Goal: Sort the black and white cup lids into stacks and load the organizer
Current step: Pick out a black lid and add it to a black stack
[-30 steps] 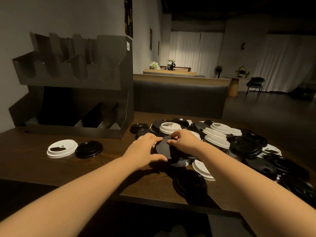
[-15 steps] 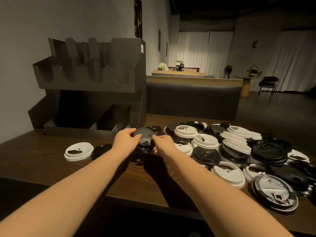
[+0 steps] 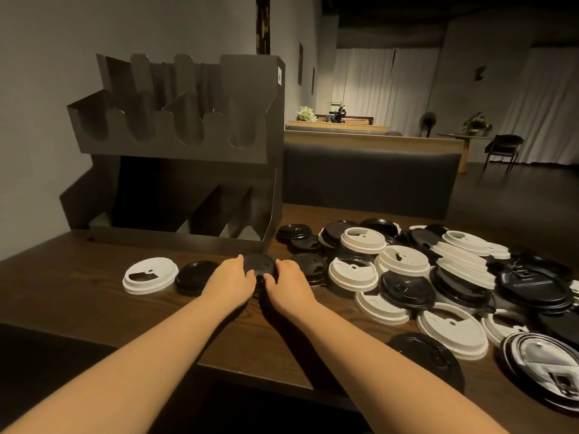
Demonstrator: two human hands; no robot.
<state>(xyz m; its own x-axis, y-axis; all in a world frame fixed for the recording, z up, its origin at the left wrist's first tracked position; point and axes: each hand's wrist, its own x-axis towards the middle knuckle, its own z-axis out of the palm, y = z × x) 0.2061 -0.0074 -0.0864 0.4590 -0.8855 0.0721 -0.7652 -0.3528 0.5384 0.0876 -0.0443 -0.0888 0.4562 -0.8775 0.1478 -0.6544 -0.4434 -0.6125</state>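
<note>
1. Left hand: fingers curled round the left edge of a black lid, gripping it just above the tabletop.
2. Right hand: fingers curled round the right edge of the same black lid, so that the lid is held between the two hands.
3. Held black lid: lies near the front lip of the organizer, just right of a single black lid on the tabletop. Whether the held lid touches the tabletop cannot be told.
4. Single white lid: lies flat on the tabletop, touching or just beside the single black lid, at the left end of the row.
5. Organizer: a dark unit standing at the far left of the tabletop against the wall, with a row of notched upper slots and divided lower compartments; no lids show inside it.
6. Mixed lid pile: black and white lids heaped unsorted across the right half of the tabletop, many overlapping.
7. Large black lid: lies at the near right edge of the pile, with glare on its top.
8. Background: a padded bench back behind the tabletop, and a chair far right by the curtains.
</note>
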